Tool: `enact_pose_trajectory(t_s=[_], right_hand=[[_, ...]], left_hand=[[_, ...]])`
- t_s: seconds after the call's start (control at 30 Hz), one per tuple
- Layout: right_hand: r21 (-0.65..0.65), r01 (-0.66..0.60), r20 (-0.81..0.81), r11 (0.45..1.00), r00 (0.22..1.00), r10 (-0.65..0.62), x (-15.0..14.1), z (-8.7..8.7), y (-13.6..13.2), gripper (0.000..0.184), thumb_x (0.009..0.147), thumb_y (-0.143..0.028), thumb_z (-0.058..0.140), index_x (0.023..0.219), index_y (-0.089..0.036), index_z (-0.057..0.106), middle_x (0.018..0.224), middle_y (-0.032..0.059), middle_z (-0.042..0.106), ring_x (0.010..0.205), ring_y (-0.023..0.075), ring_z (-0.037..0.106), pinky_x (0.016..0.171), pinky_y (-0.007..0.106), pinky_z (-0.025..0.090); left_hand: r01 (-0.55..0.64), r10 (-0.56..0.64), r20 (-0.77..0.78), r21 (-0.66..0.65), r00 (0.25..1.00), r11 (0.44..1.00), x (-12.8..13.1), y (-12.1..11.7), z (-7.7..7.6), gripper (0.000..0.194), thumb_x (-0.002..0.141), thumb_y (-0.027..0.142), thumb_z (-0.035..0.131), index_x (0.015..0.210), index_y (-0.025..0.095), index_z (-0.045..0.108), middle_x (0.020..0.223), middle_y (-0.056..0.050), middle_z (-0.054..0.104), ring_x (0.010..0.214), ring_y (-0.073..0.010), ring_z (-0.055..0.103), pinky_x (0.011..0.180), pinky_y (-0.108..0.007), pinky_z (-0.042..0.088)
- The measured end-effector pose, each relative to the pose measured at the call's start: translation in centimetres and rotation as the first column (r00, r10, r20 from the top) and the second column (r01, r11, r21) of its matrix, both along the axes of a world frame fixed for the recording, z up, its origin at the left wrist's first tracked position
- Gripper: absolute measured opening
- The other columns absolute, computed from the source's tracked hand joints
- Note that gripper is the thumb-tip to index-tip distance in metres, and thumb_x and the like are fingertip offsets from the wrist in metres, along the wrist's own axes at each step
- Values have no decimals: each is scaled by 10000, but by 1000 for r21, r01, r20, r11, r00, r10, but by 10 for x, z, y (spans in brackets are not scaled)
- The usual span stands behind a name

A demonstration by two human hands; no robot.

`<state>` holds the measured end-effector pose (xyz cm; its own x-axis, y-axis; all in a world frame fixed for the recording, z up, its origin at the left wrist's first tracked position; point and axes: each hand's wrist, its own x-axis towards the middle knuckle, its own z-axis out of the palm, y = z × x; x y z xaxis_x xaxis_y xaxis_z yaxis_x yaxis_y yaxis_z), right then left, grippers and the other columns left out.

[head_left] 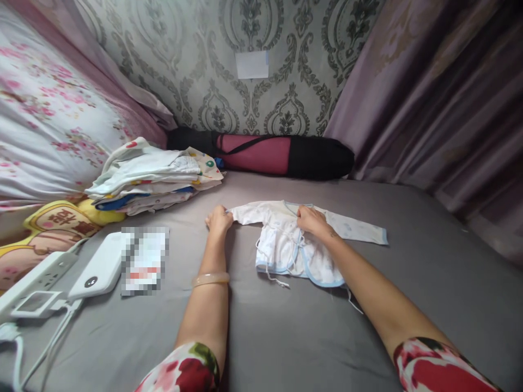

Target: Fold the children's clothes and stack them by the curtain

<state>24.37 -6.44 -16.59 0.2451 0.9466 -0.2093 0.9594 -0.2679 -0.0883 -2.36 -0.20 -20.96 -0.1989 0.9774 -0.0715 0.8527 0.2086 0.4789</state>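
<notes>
Around the baby shirt (281, 237) on the grey sheet (278, 337), a power bank (102, 264) blocks nine o'clock, a clothes stack (155, 174) ten. Our left hand (219, 219) pinches one cuff; a long bag (261, 160) edges twelve; our right hand (312, 220) grasps the neckline; sheet stretches to the curtain (425, 136) at two.

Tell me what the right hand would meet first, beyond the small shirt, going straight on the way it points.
Beyond the small shirt, the right hand would likely meet the long bag at its maroon middle, though depth is hard to judge.
</notes>
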Motion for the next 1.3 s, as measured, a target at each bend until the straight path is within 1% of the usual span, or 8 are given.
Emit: enact_pose_trajectory(t_s=[0.2,0.33,0.43,0.53,0.93,1.1,1.2,1.3], right_hand=[[-110,-38,31,993,999,42,-9,17,15,397,666,-76,644,1030,-218,713,1141,110,683,1144,273,592,884,322,443],[-131,-30,-24,991,999,27,-14,20,36,319,747,-146,629,1049,-204,713,1120,118,696,1076,266,634,848,317,459],[-14,32,-78,999,996,-33,-21,9,51,328,899,-309,500,1147,-183,675,1184,156,666,1131,275,607,871,337,454],[93,107,-137,990,986,-94,-28,-10,62,407,921,-405,469,1173,-149,661,1198,190,648,1170,299,576,903,357,445],[405,125,-73,906,992,-104,-31,-49,50,303,970,-275,412,1164,-96,561,1193,187,597,1122,295,526,901,351,386],[481,-79,30,873,997,74,-32,-54,49,304,973,-153,322,1081,-168,606,1176,127,590,1099,258,486,916,335,344],[398,-221,47,890,974,221,-32,-49,49,361,941,-80,309,1056,-176,637,1152,111,607,1091,235,486,929,305,340],[307,-217,53,927,976,211,-37,-39,47,383,903,-43,322,1076,-143,649,1146,137,618,1093,245,509,919,300,359]], left_hand=[[-72,67,91,53,994,996,0,0,7,266,860,221,436,1087,213,576,1134,-132,668,1116,-290,591,898,-381,426],[-62,52,134,74,990,995,0,4,8,240,880,269,447,1056,214,599,1134,-108,674,1109,-261,598,890,-340,433],[-63,51,144,83,988,995,0,6,7,270,901,316,433,1043,201,632,1109,-107,685,1071,-250,617,861,-311,439],[-67,53,141,99,989,993,0,7,8,303,920,329,411,1040,188,651,1077,-99,696,1034,-242,625,826,-293,439],[-108,76,152,220,986,970,3,8,-1,299,958,290,353,1094,181,597,1062,-117,682,1023,-243,616,827,-298,440],[-117,71,204,224,976,968,-1,15,-5,286,926,316,399,1049,177,617,1007,-84,686,956,-214,622,793,-273,449],[-123,76,239,190,968,974,-3,18,-7,307,868,393,492,1021,164,627,947,-62,686,880,-198,620,734,-254,449],[-94,46,261,176,964,980,-5,19,-7,298,831,400,533,963,157,645,866,-42,680,808,-182,612,684,-242,431]])
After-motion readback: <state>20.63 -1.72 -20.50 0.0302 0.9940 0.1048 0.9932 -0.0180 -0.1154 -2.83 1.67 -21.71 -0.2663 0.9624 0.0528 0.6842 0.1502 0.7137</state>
